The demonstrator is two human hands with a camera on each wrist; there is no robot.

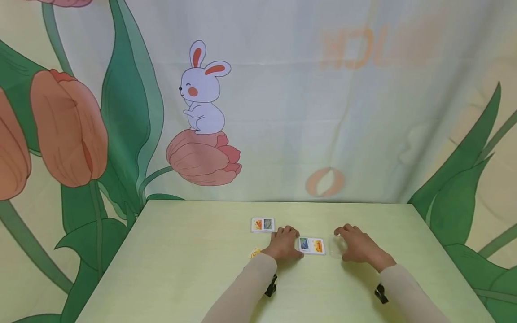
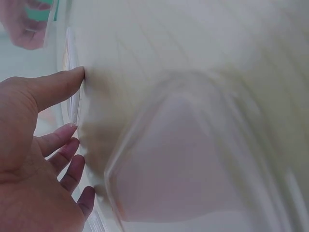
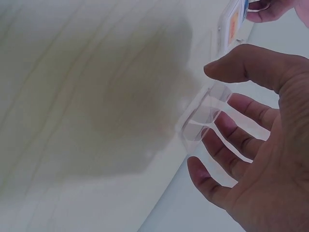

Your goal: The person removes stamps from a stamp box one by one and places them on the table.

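A white card with two small pictures (image 1: 312, 246), one blue and one orange, lies on the table between the hands. My left hand (image 1: 284, 243) is at its left end, thumb near the lower corner and fingers loosely bent and spread. To its right is a clear plastic case piece (image 1: 336, 247), also seen as a see-through shallow box (image 3: 203, 113) in the right wrist view. My right hand (image 1: 359, 244) arches over its right side, fingertips close by the plastic and thumb apart from the fingers.
A second picture card (image 1: 263, 224) lies behind the left hand. A small yellow piece (image 1: 256, 252) shows beside the left wrist, partly covered. In the left wrist view, a blurred clear plastic box (image 2: 178, 159) fills the foreground. A printed curtain (image 1: 274, 112) hangs behind the table (image 1: 161, 269).
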